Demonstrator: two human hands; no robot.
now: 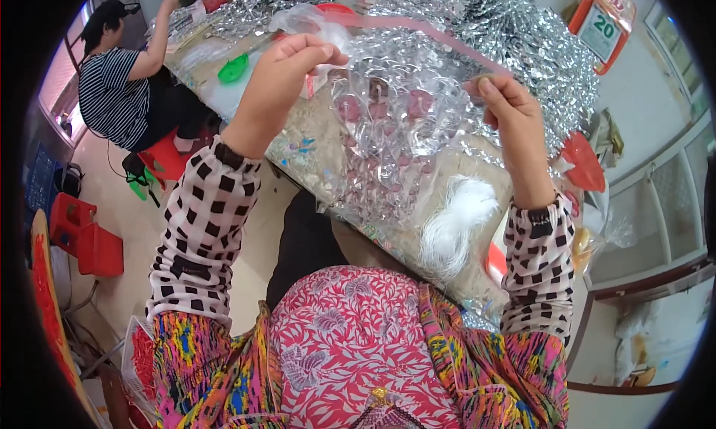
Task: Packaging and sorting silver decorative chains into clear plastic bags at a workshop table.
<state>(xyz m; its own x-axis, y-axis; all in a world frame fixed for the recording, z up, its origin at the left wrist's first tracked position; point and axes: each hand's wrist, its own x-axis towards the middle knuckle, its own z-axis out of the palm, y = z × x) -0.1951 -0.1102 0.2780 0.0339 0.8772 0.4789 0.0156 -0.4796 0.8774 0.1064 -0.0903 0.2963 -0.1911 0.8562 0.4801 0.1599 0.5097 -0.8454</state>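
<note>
Nearest the lens: pink-and-white leaf-print apron point(350, 339), flanked by multicolour sleeves point(201, 369). Both forearms are covered by black-and-white checked sleeve covers point(198, 235).

Left hand point(272, 82): raised over the worktable point(309, 123), thumb and forefinger tips pressed together, other fingers curled. Whether a fine thread is pinched there cannot be told. Right hand point(518, 116): raised as well, thumb pressed to forefinger, other fingers bent in; the pinched item cannot be made out.

Clear strands with pink discs point(377, 145) are seen between the hands, toward the near table edge. Pink strip point(440, 37) is seen beyond them, one end near the right hand; contact cannot be confirmed.

White fibre bundle point(455, 227) is placed on the table, right of the strands. Far side is covered by a silver tinsel heap point(514, 41). Green dish point(233, 69) is located left of the left hand. Co-worker in a striped top point(115, 93) is seated at far left, one arm raised.
</note>
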